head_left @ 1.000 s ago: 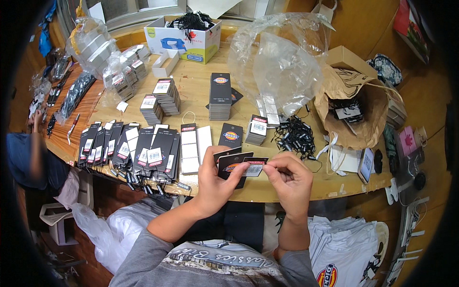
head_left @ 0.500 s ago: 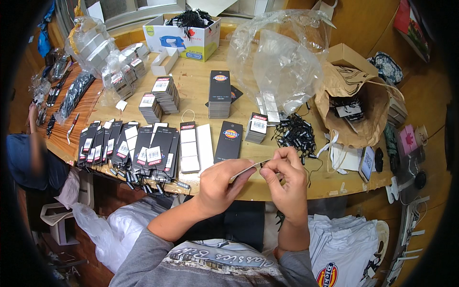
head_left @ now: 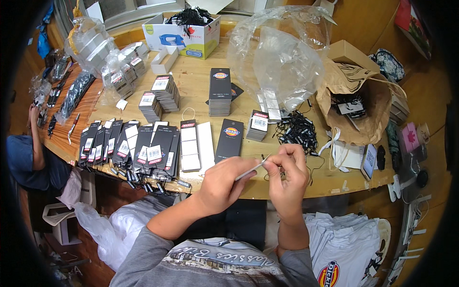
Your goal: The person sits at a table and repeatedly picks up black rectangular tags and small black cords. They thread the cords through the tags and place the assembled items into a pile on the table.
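Note:
Just in front of the table edge, my left hand (head_left: 220, 185) is closed on thin cardboard hang tags (head_left: 247, 171), seen nearly edge-on. My right hand (head_left: 289, 179) is closed in a pinch at their far corner, where a small dark bit shows, perhaps a string end. The fingers hide what it grips. A black hang tag (head_left: 229, 138) with a coloured logo lies flat just beyond my left hand. Beyond my right hand is a tangled pile of black tag strings (head_left: 297, 131). Near that pile stands a short stack of barcode-labelled tags (head_left: 257, 125).
Overlapping strung tags (head_left: 153, 143) lie at the table's left front. Taller tag stacks (head_left: 220, 93) stand mid-table. Clear plastic bags (head_left: 287, 62), a printed box (head_left: 181, 40), a brown paper bag (head_left: 354, 88) and a phone (head_left: 368, 162) surround them. Another person (head_left: 36, 153) sits at far left.
The tags in my left hand have tilted more edge-on. My right hand still pinches at their corner and has shifted slightly, its fingers higher.

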A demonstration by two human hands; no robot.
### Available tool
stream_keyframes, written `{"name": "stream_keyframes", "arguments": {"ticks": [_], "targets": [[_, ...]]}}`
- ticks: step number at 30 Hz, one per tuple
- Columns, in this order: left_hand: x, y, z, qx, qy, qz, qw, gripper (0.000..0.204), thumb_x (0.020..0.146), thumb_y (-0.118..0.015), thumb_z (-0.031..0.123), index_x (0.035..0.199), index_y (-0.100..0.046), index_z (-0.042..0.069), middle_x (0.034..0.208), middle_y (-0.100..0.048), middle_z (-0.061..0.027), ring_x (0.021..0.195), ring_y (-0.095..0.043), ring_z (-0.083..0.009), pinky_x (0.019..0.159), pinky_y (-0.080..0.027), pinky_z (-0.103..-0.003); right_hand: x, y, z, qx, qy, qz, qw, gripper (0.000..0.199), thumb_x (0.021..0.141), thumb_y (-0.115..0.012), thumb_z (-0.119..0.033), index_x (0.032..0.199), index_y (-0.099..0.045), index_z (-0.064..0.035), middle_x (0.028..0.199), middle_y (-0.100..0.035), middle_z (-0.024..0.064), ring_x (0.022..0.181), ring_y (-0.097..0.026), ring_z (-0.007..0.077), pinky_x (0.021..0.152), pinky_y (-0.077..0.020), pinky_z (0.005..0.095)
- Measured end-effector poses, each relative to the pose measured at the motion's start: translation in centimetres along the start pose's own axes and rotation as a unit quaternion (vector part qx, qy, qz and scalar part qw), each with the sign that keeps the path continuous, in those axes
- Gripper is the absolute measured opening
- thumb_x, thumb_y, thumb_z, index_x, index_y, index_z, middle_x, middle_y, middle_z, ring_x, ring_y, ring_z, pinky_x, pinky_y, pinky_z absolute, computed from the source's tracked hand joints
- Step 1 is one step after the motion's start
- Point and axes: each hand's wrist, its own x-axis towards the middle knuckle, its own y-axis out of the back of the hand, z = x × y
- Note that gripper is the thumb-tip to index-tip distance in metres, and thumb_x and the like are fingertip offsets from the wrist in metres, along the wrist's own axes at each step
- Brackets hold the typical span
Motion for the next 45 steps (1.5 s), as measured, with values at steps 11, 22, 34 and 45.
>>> {"name": "stream_keyframes", "arguments": {"ticks": [11,22,34,45], "targets": [[0.1,0.6,0.9,-0.048,0.149,0.013,0.988,0.030,0.072,-0.054,-0.007,0.101,-0.051,0.000,0.086,-0.060,-0.0128,0.071,-0.062,-0.0215,0.057,-0.047,-0.025,-0.4,0.5,-0.4,-0.012,0.050,0.009,0.999,0.008,0.069,-0.061,-0.001,0.072,-0.054,-0.0003,0.062,-0.050,0.0095,0.051,-0.050,0.0231,0.046,-0.0391,0.0291],[0.0,0.9,0.8,0.066,0.060,-0.015,0.996,0.027,0.067,-0.059,-0.009,0.093,-0.054,-0.002,0.087,-0.061,-0.0128,0.071,-0.062,-0.0219,0.061,-0.049,-0.025,-0.3,0.7,-0.9,-0.028,0.046,-0.020,0.998,0.008,0.068,-0.061,0.000,0.071,-0.053,0.0001,0.062,-0.051,0.0101,0.052,-0.051,0.0243,0.046,-0.0400,0.0301],[-0.2,0.5,0.8,0.086,0.046,0.001,0.995,0.030,0.066,-0.061,-0.007,0.094,-0.053,-0.001,0.083,-0.062,-0.0124,0.067,-0.062,-0.0217,0.055,-0.049,-0.025,-0.2,1.1,-1.3,-0.037,0.030,-0.038,0.998,0.008,0.068,-0.059,0.001,0.071,-0.052,0.0001,0.061,-0.051,0.0101,0.052,-0.051,0.0250,0.046,-0.0397,0.0303],[-0.2,0.0,0.6,0.107,-0.045,-0.005,0.993,0.041,0.059,-0.054,-0.008,0.100,-0.052,-0.002,0.086,-0.059,-0.0161,0.069,-0.059,-0.0272,0.057,-0.049,-0.031,-0.2,1.3,-1.3,-0.045,0.019,-0.048,0.998,0.007,0.069,-0.059,0.001,0.072,-0.052,0.0000,0.062,-0.051,0.0108,0.053,-0.051,0.0261,0.048,-0.0402,0.0309]]}}
